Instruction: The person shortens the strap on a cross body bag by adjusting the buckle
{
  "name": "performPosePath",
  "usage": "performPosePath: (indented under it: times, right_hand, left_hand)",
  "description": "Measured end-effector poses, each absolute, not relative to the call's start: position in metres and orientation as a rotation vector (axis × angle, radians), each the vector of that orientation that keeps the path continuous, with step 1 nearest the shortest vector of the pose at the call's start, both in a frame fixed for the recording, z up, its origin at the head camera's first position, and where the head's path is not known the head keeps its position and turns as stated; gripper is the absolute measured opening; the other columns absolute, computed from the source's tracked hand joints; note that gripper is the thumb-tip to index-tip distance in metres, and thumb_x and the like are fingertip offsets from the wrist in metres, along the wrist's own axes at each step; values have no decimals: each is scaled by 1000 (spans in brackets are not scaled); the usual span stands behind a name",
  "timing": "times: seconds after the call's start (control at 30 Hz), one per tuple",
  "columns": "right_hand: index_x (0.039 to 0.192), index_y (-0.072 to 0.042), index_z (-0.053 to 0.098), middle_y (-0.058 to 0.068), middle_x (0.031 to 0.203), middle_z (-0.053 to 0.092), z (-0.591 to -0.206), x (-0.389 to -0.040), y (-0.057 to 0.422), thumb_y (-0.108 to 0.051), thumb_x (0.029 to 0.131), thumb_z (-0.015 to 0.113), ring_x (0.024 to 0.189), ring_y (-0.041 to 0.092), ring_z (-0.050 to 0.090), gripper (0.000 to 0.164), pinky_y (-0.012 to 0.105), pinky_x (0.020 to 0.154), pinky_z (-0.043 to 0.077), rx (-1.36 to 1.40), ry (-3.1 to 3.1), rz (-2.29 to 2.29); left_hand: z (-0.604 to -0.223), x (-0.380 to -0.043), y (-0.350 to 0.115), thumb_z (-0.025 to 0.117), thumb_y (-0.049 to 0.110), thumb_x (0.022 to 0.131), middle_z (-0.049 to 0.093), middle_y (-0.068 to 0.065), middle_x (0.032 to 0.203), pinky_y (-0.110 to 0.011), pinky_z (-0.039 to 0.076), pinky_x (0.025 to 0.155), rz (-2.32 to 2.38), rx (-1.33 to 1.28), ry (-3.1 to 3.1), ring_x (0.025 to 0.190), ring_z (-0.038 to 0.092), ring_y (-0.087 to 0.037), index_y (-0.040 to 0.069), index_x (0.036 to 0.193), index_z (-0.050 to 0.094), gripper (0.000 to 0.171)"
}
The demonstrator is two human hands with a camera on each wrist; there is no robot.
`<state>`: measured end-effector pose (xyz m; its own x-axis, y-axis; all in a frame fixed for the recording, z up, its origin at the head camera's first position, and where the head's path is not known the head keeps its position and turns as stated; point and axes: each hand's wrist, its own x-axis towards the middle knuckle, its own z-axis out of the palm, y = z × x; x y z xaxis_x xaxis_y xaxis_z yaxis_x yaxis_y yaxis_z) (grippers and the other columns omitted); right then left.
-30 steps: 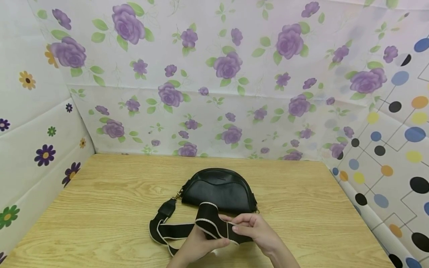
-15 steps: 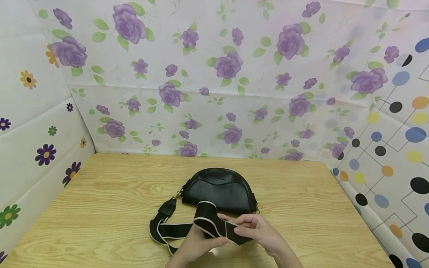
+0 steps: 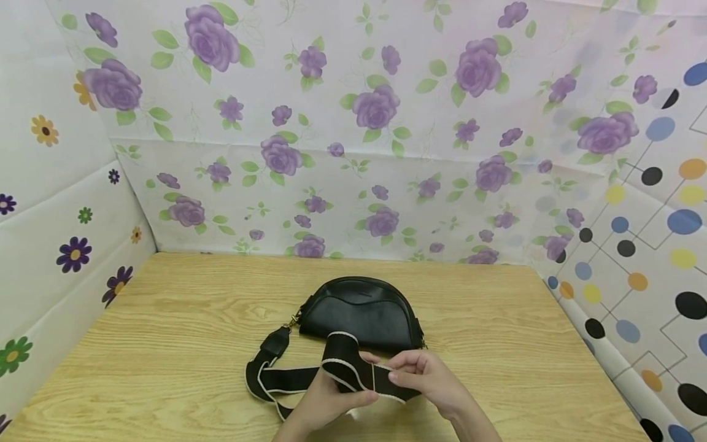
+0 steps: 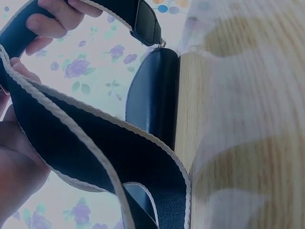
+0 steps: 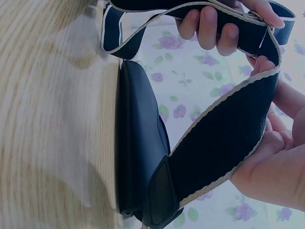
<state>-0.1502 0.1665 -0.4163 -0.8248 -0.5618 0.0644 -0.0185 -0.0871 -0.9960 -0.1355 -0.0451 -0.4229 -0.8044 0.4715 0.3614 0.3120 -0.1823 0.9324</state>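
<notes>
On the table (image 3: 166, 344), head view: a black bag (image 3: 359, 316) stands near the middle, just beyond the two hands. Its black strap (image 3: 341, 350) with pale edges is partly lifted, partly lying in a loose loop on the left.
Left hand (image 3: 328, 399): grips the strap, thumb in front, the other fingers mostly hidden behind it.
Right hand (image 3: 433, 376): pinches the strap between thumb and fingers, beside a thin bar (image 3: 373, 377), perhaps a slider.
Thin bar: if the hands pull unevenly, I think the strap could bunch or go crooked there.
Left clip (image 3: 294, 320): joins strap to bag; a strong pull could drag the bag nearer, because no hand holds it.
Leather end (image 4: 146, 23), left wrist view: between it and the bag is a metal piece (image 4: 162, 43), too small to judge if well closed; poor closing could let it slip off.
Strap, right wrist view: it bends and turns between the hands; an unnoticed twist could make it lie badly.
</notes>
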Motion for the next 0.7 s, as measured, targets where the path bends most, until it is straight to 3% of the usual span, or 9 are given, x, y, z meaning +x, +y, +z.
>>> performPosePath:
  times: [0.17,0.27,0.5,0.7]
  right_hand:
    - [92,-1,65,-7,82,64,-415,-151,166,-1,84,58,70,2,55,11,17,61,44,-647,1816,-1996]
    - [90,-16,67,-7,82,64,-414,-151,166,0,84,57,71,2,55,19,16,62,44,-657,1811,-2007]
    - [89,-15,67,-5,81,65,-411,-149,161,-1,84,59,73,5,59,17,18,63,46,-641,1786,-2033]
    - [88,-13,66,-3,81,66,-413,-150,158,-1,84,59,76,8,61,15,19,65,47,-639,1752,-2033]
  left_hand:
    - [-435,-141,-45,67,-2,77,56,-18,109,-28,46,78,2146,973,1933,89,57,-14,-3,113,52,39]
    - [-433,-141,-45,67,-2,77,56,-18,109,-28,46,77,2145,986,1948,88,57,-14,-3,113,53,39]
    - [-413,-133,-42,65,-4,77,56,-20,107,-28,46,77,2139,1013,1947,88,56,-12,-8,110,52,36]
    - [-410,-130,-38,68,1,77,56,-19,109,-29,45,81,2094,981,1997,94,56,-14,-6,112,53,38]
